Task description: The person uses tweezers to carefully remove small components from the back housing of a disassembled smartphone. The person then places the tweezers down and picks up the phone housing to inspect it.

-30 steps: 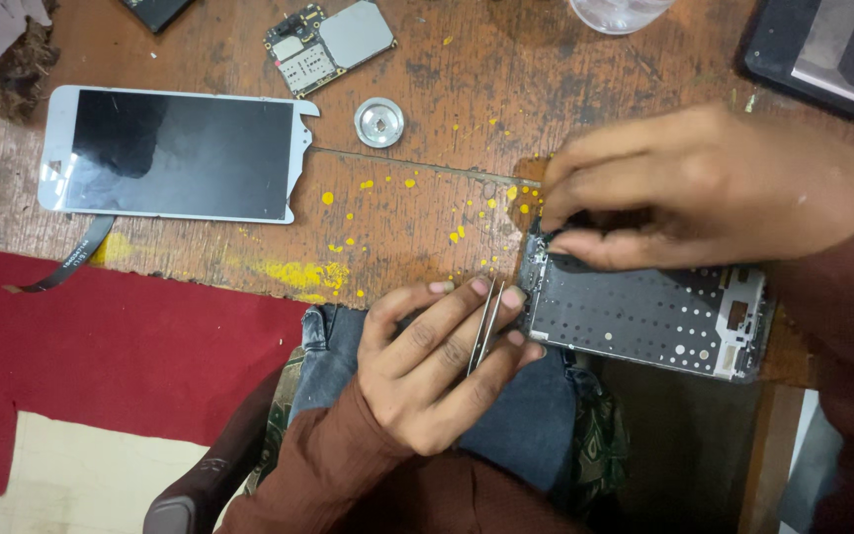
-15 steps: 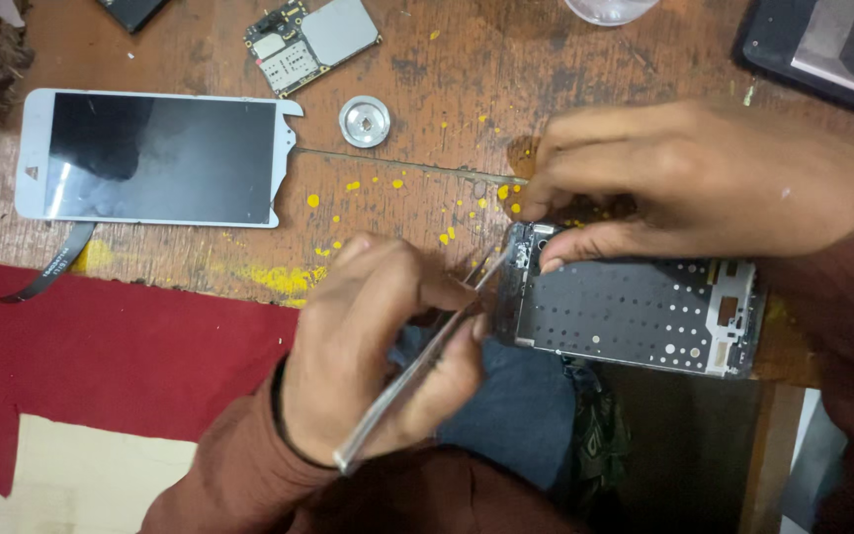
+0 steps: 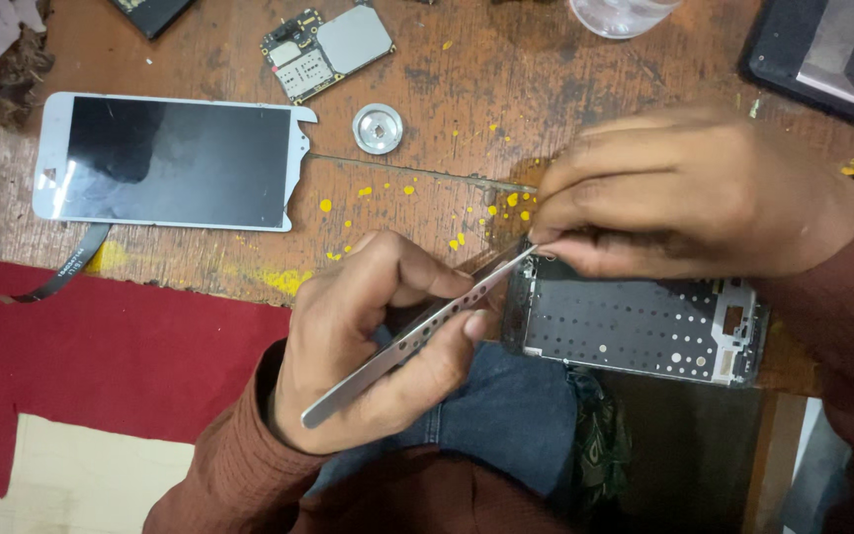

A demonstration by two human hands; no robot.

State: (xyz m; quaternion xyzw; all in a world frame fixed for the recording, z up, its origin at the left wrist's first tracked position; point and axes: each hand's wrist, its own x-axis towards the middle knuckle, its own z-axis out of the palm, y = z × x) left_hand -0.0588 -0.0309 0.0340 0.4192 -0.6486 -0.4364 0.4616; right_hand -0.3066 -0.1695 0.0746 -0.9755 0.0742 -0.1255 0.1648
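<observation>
- Left hand (image 3: pixel 368 336) clamped on metal tweezers (image 3: pixel 417 336), tips at phone frame (image 3: pixel 644 326) top-left corner
- Right hand (image 3: pixel 694 193) fingers pressed on frame's far edge
- Detached screen (image 3: pixel 170 163) far left on wooden table (image 3: pixel 506 79)

Brushed steel tweezers (image 3: pixel 417 336), matt with a row of holes, sit in the left hand (image 3: pixel 368 341). The phone frame (image 3: pixel 644 326) under the right hand (image 3: pixel 694 193) is dull grey perforated metal. Worn, scratched wooden table (image 3: pixel 506 69), paint-flecked. Glossy glass screen panel (image 3: pixel 170 163); shiny little metal cap (image 3: pixel 378 129).
</observation>
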